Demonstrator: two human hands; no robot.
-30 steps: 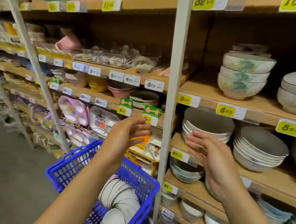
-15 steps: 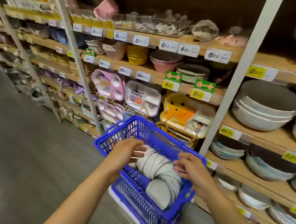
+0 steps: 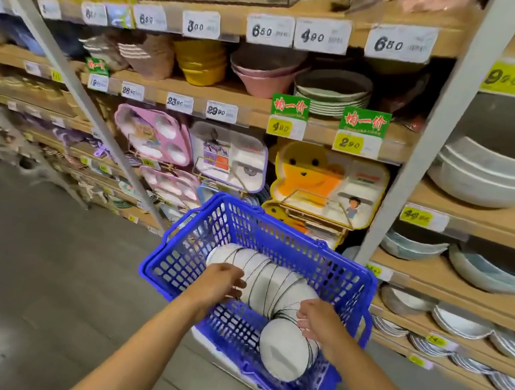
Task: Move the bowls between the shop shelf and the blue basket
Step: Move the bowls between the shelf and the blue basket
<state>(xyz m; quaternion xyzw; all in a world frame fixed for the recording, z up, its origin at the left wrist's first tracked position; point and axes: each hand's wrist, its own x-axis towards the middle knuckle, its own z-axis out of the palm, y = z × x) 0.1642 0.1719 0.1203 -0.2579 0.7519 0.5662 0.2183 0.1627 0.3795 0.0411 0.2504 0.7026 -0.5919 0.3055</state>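
A blue plastic basket (image 3: 289, 238) stands low in front of the shelves. Inside it lies a curved row of several white bowls with thin dark rims (image 3: 271, 281), nested on their sides. My left hand (image 3: 220, 283) reaches into the basket, its fingers curled on the left side of the row. On the right side my right hand (image 3: 317, 324) has its fingers curled over the bowl rims near the front end. The wooden shop shelf (image 3: 475, 220) at the right carries stacks of large grey-white bowls (image 3: 495, 170).
A white shelf upright (image 3: 434, 133) rises just behind the basket's right corner. Children's divided trays (image 3: 326, 184) stand on the shelf behind the basket. Lower shelves at the right hold blue-grey bowls (image 3: 495, 272) and plates. Grey floor (image 3: 27, 263) lies to the left.
Both hands came down from the shelf into the basket and now hold the row of bowls. The view has tilted down and closed in on the basket.
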